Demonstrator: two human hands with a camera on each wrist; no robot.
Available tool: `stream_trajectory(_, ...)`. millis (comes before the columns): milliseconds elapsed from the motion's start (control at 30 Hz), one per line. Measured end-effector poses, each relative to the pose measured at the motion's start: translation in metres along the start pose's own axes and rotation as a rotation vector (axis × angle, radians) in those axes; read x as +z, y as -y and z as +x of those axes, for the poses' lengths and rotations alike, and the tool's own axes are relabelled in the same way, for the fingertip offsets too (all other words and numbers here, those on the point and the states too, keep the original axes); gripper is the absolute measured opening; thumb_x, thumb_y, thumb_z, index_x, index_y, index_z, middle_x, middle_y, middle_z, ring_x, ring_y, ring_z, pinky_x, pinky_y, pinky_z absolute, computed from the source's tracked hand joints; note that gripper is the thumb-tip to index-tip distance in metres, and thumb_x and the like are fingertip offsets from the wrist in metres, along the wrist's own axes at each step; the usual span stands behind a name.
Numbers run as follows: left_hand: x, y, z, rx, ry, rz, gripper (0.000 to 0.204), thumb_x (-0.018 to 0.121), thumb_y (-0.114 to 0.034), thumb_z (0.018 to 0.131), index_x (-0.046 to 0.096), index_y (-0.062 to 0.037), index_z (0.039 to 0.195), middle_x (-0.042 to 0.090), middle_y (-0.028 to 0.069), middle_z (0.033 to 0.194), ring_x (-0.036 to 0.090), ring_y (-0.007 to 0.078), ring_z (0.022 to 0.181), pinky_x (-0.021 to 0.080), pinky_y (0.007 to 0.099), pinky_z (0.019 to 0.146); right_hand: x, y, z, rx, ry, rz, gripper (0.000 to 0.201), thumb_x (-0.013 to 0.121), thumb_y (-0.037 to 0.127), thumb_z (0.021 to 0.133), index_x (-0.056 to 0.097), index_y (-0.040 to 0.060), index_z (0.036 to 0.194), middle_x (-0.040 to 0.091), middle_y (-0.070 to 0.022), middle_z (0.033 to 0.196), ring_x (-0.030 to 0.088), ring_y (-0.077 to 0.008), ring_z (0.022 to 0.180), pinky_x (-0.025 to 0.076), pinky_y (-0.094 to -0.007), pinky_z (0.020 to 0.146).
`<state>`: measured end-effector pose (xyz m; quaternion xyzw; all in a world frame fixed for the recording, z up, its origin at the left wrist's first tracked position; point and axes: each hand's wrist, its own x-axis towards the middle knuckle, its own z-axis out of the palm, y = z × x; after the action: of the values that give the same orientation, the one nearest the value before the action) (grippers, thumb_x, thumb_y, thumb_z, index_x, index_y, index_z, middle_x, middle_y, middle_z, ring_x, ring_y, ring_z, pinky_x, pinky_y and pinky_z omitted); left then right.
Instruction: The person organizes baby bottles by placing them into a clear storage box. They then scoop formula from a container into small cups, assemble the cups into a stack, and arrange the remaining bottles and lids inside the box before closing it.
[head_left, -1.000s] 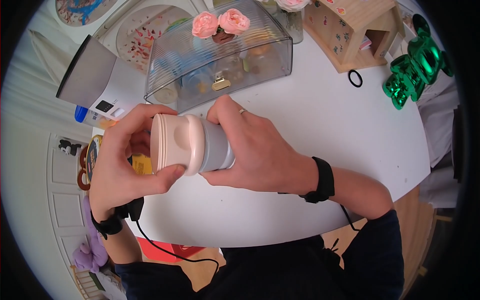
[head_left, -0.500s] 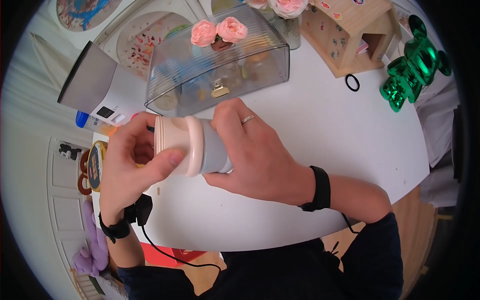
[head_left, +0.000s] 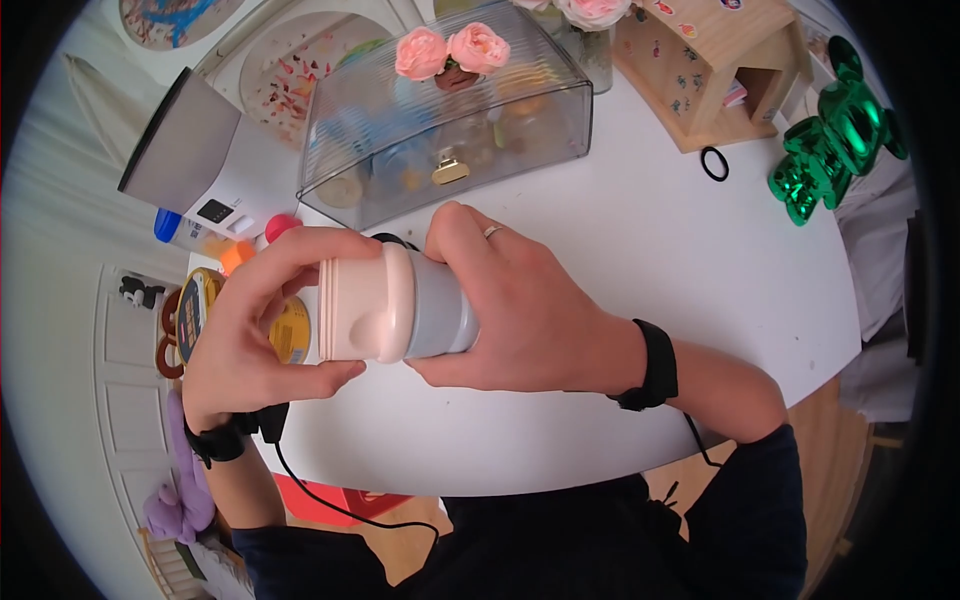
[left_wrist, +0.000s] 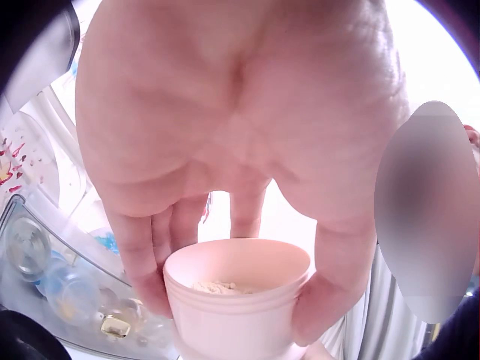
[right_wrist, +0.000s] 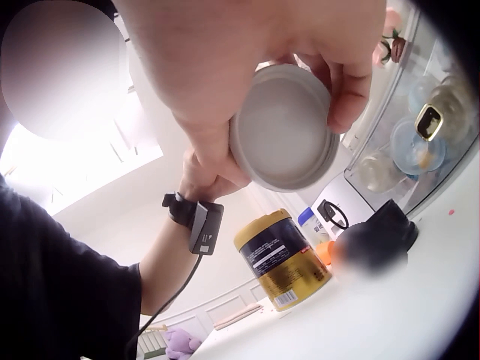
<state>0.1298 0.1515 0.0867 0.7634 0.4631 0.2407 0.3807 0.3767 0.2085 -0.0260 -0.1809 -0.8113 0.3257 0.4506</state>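
A round container, pink (head_left: pixel 365 310) at one end and grey-blue (head_left: pixel 438 308) at the other, lies between both hands above the table. The left hand (head_left: pixel 262 325) holds the pink end between thumb and fingers. Around the grey-blue end curl the thumb and fingers of the right hand (head_left: pixel 540 310). In the left wrist view the pink part (left_wrist: pixel 236 319) has an uncovered rim, with pale powder (left_wrist: pixel 217 287) inside. The right wrist view shows the container's flat whitish end (right_wrist: pixel 285 131) in the right hand (right_wrist: pixel 247 52).
A gold and dark can (right_wrist: pixel 283 262) stands beyond the hands, near an orange object (head_left: pixel 237 257). Behind are a white appliance (head_left: pixel 245 185) and a clear lidded box (head_left: pixel 450 130). To the right are a wooden house (head_left: pixel 700 75), a black ring (head_left: pixel 714 163) and a green figure (head_left: pixel 835 130).
The container has turned about its long axis, so its dent now faces lower. The left thumb has slid from its upper face to the near side. Both hands keep hold.
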Motion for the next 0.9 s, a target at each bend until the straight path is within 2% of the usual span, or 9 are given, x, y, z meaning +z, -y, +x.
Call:
stream_trajectory(133, -0.002, 0.0, -0.002, 0.045, 0.053, 0.012, 0.083, 0.091, 0.001, 0.069, 0.062, -0.0029, 0.147, 0.059, 0.0131, 0.15, 0.059, 0.0262, 0.138, 0.043, 0.0418, 0.121, -0.004, 0.003, 0.001, 0.068, 0.081, 0.077, 0.069, 0.089, 0.019, 0.072, 0.042, 0.0008, 0.118, 0.06, -0.0225, 0.097, 0.066, -0.0426, 0.09, 0.055, -0.0492, 0.075)
stream_trajectory(233, 0.0, 0.004, -0.004, 0.068, 0.026, 0.034, 0.088, 0.096, -0.007, 0.062, 0.062, -0.0053, 0.144, 0.06, 0.0161, 0.151, 0.057, 0.0276, 0.14, 0.041, 0.0414, 0.12, -0.002, -0.001, 0.001, 0.037, 0.051, 0.049, 0.069, 0.09, 0.02, 0.071, 0.042, 0.0007, 0.118, 0.061, -0.0225, 0.096, 0.066, -0.0425, 0.088, 0.056, -0.0494, 0.074)
stream_trajectory(333, 0.006, -0.015, -0.001, -0.052, -0.052, 0.003, 0.093, 0.1, -0.016, 0.064, 0.059, -0.0045, 0.146, 0.06, 0.0145, 0.15, 0.06, 0.0261, 0.137, 0.044, 0.0406, 0.117, 0.0, 0.001, 0.001, 0.044, 0.014, 0.045, 0.068, 0.09, 0.02, 0.071, 0.043, 0.0012, 0.116, 0.061, -0.0223, 0.097, 0.066, -0.0422, 0.088, 0.056, -0.0489, 0.075)
stream_trajectory(433, 0.005, -0.023, 0.002, -0.226, -0.115, 0.088, 0.08, 0.096, -0.019, 0.075, 0.061, -0.0027, 0.145, 0.067, 0.0131, 0.137, 0.067, 0.0228, 0.124, 0.055, 0.0385, 0.102, -0.005, 0.001, 0.004, 0.072, 0.022, 0.032, 0.067, 0.09, 0.019, 0.07, 0.043, 0.0019, 0.114, 0.062, -0.0224, 0.097, 0.067, -0.0422, 0.091, 0.056, -0.0491, 0.075)
stream_trajectory(533, 0.003, -0.021, 0.001, -0.216, -0.06, 0.143, 0.079, 0.096, -0.022, 0.074, 0.062, -0.0028, 0.143, 0.07, 0.0103, 0.13, 0.07, 0.0224, 0.116, 0.058, 0.0373, 0.096, -0.01, 0.003, 0.005, 0.095, 0.092, 0.113, 0.066, 0.089, 0.019, 0.07, 0.042, 0.0033, 0.114, 0.065, -0.0221, 0.098, 0.068, -0.0425, 0.094, 0.056, -0.05, 0.077)
stream_trajectory(633, 0.005, -0.018, -0.001, -0.07, -0.05, 0.271, 0.079, 0.096, -0.019, 0.071, 0.064, -0.0036, 0.141, 0.07, 0.0105, 0.132, 0.071, 0.0245, 0.115, 0.058, 0.037, 0.095, -0.014, -0.001, 0.005, 0.121, 0.182, 0.193, 0.066, 0.088, 0.019, 0.069, 0.042, 0.0045, 0.114, 0.067, -0.0213, 0.099, 0.068, -0.0431, 0.093, 0.056, -0.0503, 0.078)
stream_trajectory(833, 0.008, -0.017, -0.004, 0.084, -0.036, 0.42, 0.08, 0.097, -0.017, 0.066, 0.066, -0.0047, 0.139, 0.07, 0.012, 0.131, 0.072, 0.0267, 0.113, 0.059, 0.0366, 0.093, -0.018, 0.001, 0.007, 0.139, 0.24, 0.244, 0.066, 0.088, 0.02, 0.069, 0.042, 0.0048, 0.114, 0.067, -0.0209, 0.098, 0.068, -0.0432, 0.092, 0.055, -0.0489, 0.079)
stream_trajectory(900, 0.008, -0.018, -0.005, 0.048, -0.052, 0.387, 0.078, 0.097, -0.019, 0.065, 0.067, -0.0049, 0.136, 0.072, 0.0108, 0.127, 0.073, 0.0256, 0.11, 0.059, 0.0364, 0.091, -0.018, 0.004, 0.006, 0.162, 0.262, 0.286, 0.066, 0.088, 0.019, 0.069, 0.042, 0.0044, 0.113, 0.068, -0.021, 0.098, 0.068, -0.0435, 0.092, 0.055, -0.0487, 0.079)
